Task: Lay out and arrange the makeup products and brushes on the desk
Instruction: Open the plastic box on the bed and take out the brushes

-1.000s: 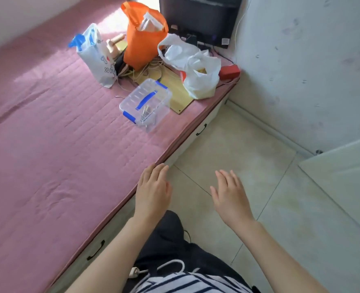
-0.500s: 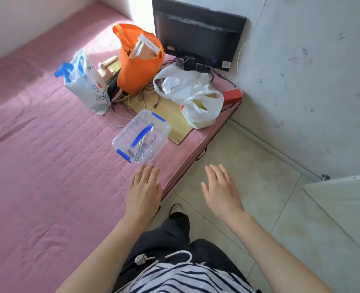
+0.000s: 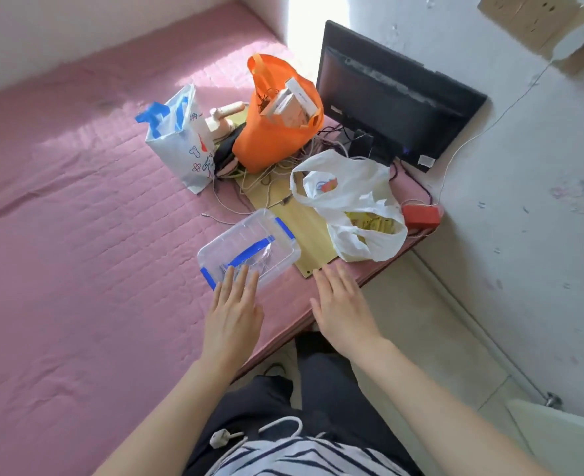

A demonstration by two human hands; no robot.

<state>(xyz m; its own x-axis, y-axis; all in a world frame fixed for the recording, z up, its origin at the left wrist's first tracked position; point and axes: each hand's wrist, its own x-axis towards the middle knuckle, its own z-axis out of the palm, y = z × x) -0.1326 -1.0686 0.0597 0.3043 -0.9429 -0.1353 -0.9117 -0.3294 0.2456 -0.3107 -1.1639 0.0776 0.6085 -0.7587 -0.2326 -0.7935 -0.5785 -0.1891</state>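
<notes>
Item under inspection: the clear box [image 3: 249, 249], a lidded plastic container with blue latches and a blue handle. It lies flat on the pink bed [image 3: 77, 235]. The lid appears latched. Thin items show through it, too blurred to identify; judged to be the brushes.

The left hand [image 3: 235, 312] is at the box's near end, fingers straight and close together, their tips overlapping the near latch. Contact cannot be confirmed. The right hand [image 3: 343, 309] is just right of the box, fingers straight and slightly spread, holding nothing. Judged purpose: one hand at each side suits a two-handed lift or unlatching, since the latches sit at the two ends.

Surroundings, all placed from the box:
- Touching its far right corner: a pale wooden board [image 3: 312, 249].
- Right and beyond: a white plastic bag [image 3: 349, 194], slumped on the board, with yellow contents.
- Further right: a red box [image 3: 421, 216] at the bed's corner.
- Beyond: loose cables [image 3: 259, 180], then an orange bag [image 3: 276, 146] holding cartons and a blue-and-white bag [image 3: 180, 142].
- Far right, beyond: a black monitor [image 3: 386, 108] against the wall.

Obstructions: nothing lies on the lid. The white bag and the cables are near enough to snag if the box is pushed away from the person. No counter is in view; laying out has not begun.
</notes>
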